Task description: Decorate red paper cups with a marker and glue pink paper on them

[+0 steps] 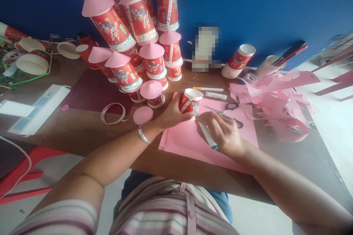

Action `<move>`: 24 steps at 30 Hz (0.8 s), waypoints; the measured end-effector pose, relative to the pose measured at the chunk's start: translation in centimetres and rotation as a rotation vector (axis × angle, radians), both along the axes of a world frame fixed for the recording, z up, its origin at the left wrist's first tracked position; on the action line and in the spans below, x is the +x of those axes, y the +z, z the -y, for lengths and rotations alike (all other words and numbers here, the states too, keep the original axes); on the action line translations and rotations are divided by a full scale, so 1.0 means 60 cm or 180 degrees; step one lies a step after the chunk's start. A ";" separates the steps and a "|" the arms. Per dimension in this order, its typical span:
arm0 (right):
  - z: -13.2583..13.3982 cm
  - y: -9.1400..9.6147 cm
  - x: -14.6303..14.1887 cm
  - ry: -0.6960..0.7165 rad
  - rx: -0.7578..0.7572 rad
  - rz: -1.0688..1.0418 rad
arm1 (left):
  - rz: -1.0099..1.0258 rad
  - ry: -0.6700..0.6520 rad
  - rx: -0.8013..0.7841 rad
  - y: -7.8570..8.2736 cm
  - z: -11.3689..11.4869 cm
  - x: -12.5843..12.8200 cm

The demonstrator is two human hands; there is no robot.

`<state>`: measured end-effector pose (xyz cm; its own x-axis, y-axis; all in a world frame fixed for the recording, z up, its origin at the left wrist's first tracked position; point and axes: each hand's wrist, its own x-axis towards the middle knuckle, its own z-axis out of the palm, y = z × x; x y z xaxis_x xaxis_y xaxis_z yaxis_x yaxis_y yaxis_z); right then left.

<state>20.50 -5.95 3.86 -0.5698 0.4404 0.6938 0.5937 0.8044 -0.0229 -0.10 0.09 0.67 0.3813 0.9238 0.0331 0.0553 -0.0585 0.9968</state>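
My left hand (174,115) is wrapped round the side of a red printed paper cup (187,103), its white open rim facing up. In my right hand (223,132) is a white marker pen (207,134) with a green end, its other end at the cup's side. Both hands are over pink paper sheets (182,143) near the table's front edge. Scissors (231,107) with dark handles lie just beyond my right hand, partly hidden by it. A yellow-and-white pen (208,89) and a white glue stick (216,96) lie behind the cup.
Several red cup towers with pink cone tops (153,55) stand at the back left. A pink paper cone (143,115) and a cut cup ring (104,119) lie left. Pink scraps (286,106), stacked cups (238,60) and a pen holder (266,67) are right. A power strip (41,108) lies far left.
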 end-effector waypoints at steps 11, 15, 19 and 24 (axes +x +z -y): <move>0.005 0.002 0.000 0.0010 -0.0066 -0.0023 | 0.0020 -0.0062 0.0211 -0.002 -0.003 -0.003; 0.003 0.004 -0.002 0.0095 0.0126 -0.0117 | -0.0106 0.0034 0.0438 -0.007 -0.002 -0.001; -0.001 -0.001 -0.004 0.0057 0.0258 -0.0160 | -0.0243 0.0105 0.0607 -0.012 -0.001 0.000; -0.006 -0.005 -0.003 -0.0023 0.0206 -0.0129 | -0.0358 0.0083 0.0800 -0.016 -0.002 -0.001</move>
<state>20.33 -5.59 3.55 -0.5376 0.3979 0.7434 0.5991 0.8007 0.0047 -0.17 0.20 -0.29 0.3717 0.9016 0.2214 0.1695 -0.3004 0.9386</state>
